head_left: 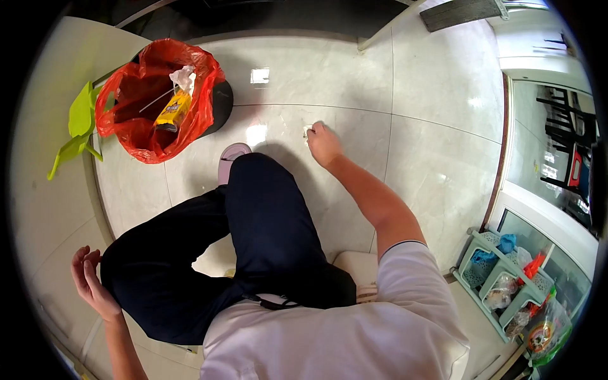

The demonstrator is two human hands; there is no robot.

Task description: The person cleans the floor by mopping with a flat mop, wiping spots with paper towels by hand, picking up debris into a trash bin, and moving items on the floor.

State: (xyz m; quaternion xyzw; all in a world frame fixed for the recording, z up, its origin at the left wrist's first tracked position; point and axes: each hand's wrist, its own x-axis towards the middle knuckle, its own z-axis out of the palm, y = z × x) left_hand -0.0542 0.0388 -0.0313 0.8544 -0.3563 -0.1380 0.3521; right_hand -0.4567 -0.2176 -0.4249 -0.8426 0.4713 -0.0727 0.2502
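Low down, right hand (324,144) at tiled floor (354,190), grip pressed together on small pale scrap (307,133). Left hand (92,282) beside bent knee (123,259), fingers loosely parted. Left of scrap, black bin (222,107) with red bag (204,107), yellow packet (172,112) inside.

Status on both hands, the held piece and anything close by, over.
Right hand pinching pale scrap at tiled floor. Left hand empty, beside left knee. Red-lined bin off left, apart from scrap.
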